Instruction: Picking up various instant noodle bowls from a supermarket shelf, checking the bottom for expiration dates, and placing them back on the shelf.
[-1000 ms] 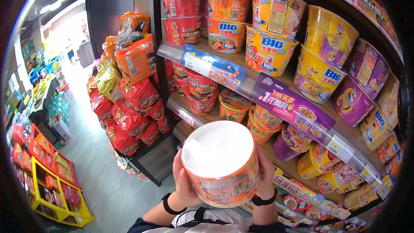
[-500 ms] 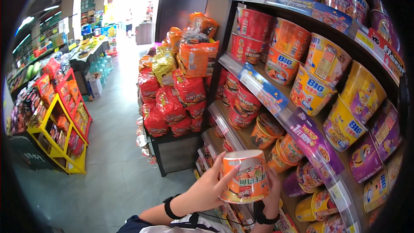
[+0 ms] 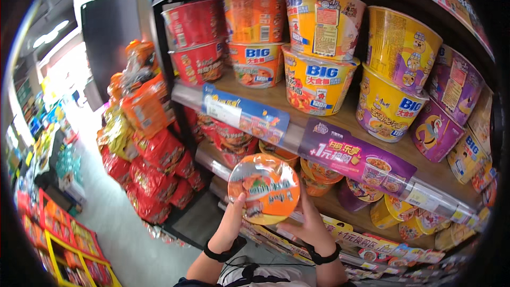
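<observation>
I hold an orange instant-noodle cup (image 3: 265, 183) in both hands in front of the lower shelf, its printed lid turned toward me. My left hand (image 3: 230, 226) grips its left side, thumb at the lid's edge. At its right side is my right hand (image 3: 311, 228), fingers curled against the cup and partly hidden by it. Red cups (image 3: 231, 143) and orange cups (image 3: 319, 172) sit on the shelf just behind.
Stacked red, orange, yellow and purple cups (image 3: 319, 87) fill the upper shelf, above protruding label strips (image 3: 356, 154). Bagged noodle packs (image 3: 154, 175) are piled left of the shelving. An aisle (image 3: 101, 218) runs past a yellow snack rack (image 3: 61, 258) at lower left.
The cup, earlier showing its white end and then its printed side, now shows its lid. My view swung toward the aisle and has come back to the shelves.
</observation>
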`<action>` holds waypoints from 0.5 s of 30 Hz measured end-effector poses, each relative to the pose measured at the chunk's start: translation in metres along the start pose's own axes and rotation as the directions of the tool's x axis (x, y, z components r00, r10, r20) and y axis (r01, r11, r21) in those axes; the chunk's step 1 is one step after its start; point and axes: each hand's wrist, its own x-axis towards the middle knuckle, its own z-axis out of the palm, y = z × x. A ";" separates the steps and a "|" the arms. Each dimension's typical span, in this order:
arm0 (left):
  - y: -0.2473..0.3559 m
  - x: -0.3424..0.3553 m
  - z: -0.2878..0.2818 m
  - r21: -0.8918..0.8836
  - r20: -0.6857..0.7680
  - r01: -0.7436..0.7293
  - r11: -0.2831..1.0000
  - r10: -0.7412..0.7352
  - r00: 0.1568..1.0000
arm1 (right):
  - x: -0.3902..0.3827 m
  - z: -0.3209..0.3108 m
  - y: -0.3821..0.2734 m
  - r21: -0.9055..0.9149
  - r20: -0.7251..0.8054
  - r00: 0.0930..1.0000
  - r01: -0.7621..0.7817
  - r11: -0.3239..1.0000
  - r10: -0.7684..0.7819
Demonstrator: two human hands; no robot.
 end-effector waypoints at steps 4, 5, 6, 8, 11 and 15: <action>0.019 0.034 -0.016 0.120 0.240 -0.158 0.980 0.126 0.963 | 0.017 0.026 0.013 0.318 -0.235 0.944 -0.150 0.936 0.231; 0.026 0.044 -0.017 0.107 0.339 -0.134 0.985 0.091 0.936 | 0.024 0.030 0.015 0.323 -0.313 0.929 -0.091 0.942 0.197; 0.030 0.052 -0.015 0.103 0.363 -0.117 0.988 0.073 0.929 | 0.028 0.032 0.013 0.310 -0.339 0.918 -0.097 0.946 0.205; 0.040 0.065 -0.015 0.227 0.464 -0.256 0.940 0.126 0.877 | 0.041 0.043 0.009 0.354 -0.489 0.849 -0.016 0.935 0.200; 0.048 0.099 -0.003 0.173 0.444 -0.208 0.963 0.112 0.889 | 0.069 0.048 0.017 0.322 -0.596 0.777 0.001 0.947 0.202; 0.030 0.128 -0.004 0.303 0.509 -0.480 0.823 0.286 0.812 | 0.090 0.065 0.023 0.187 -0.719 0.680 -0.011 0.982 0.145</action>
